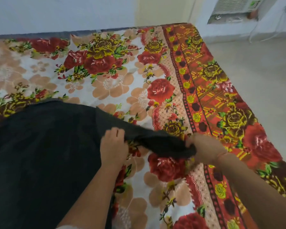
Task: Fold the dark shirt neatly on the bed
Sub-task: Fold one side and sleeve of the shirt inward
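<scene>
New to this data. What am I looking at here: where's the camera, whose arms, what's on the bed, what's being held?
There is no robot here. One wide-angle camera is worn on a person's head and looks forward and down, so the two bare arms coming in from the bottom edge are the wearer's own.

The surface is a bed covered with a floral bedspread. A dark shirt lies spread over its near left part.

The left hand pinches the shirt where a sleeve stretches out to the right. The right hand has its grip on the sleeve's far end. The sleeve looks raised a little off the bedspread between the two hands.

Behind the bed are a pale wall and a bare floor.
</scene>
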